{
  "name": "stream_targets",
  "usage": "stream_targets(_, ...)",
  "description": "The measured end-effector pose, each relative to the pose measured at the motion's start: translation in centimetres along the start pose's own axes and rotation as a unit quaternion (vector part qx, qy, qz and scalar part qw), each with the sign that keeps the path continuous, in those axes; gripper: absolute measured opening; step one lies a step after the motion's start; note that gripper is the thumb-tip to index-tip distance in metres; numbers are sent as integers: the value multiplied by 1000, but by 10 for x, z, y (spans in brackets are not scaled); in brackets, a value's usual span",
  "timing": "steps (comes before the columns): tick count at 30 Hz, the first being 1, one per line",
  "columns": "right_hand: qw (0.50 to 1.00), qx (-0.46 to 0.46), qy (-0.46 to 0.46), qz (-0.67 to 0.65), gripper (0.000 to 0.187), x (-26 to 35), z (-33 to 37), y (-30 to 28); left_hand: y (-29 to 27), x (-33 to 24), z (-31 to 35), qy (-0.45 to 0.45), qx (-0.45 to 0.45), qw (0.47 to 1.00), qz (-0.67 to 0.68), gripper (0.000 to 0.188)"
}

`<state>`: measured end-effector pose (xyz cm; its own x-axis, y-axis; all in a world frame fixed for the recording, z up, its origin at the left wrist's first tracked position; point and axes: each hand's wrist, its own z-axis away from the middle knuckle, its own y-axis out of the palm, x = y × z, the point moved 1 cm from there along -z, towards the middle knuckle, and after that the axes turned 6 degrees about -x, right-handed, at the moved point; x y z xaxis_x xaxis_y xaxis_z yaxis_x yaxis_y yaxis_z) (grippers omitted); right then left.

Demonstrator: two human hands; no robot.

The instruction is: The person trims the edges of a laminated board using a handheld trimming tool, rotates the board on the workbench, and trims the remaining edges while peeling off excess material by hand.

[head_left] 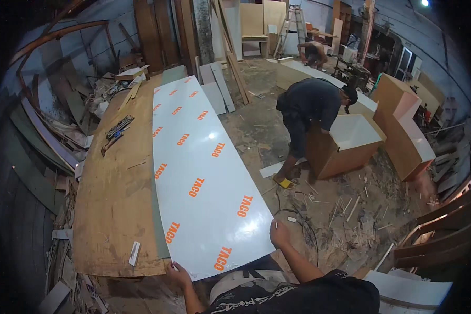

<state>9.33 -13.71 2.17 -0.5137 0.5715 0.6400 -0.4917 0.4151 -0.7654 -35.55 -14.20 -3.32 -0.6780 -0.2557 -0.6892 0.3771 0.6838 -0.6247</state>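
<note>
Sheet (201, 170) might slip: loosened pinch.
Left hand (180, 275) pinches 7 o'clock corner, right hand (281, 235) 4 o'clock edge; underside grip unclear.

Distant stepladder (293, 23), open-topped brown box (348, 157)

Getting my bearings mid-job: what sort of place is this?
Most likely a woodworking shop: a large white board is held at a wooden table, an open wooden box stands beyond, and wood scraps litter the floor.
</note>
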Motion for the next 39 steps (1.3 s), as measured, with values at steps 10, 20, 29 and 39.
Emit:
stream_targets(10,1000,8,12,27,51,0,-2,-1,0,0,-3,23,13,1000,-10,17)
stream_targets(20,999,1,13,38,48,7,3,-6,-6,-4,-5,17,20,998,-56,16)
stream_targets(29,999,31,24,20,51,6,0,-6,-7,-5,-3,54,-14,992,-110,22)
stream_targets(39,998,33,28,40,55,6,-2,-5,-10,-15,-1,23,-7,990,-142,22)
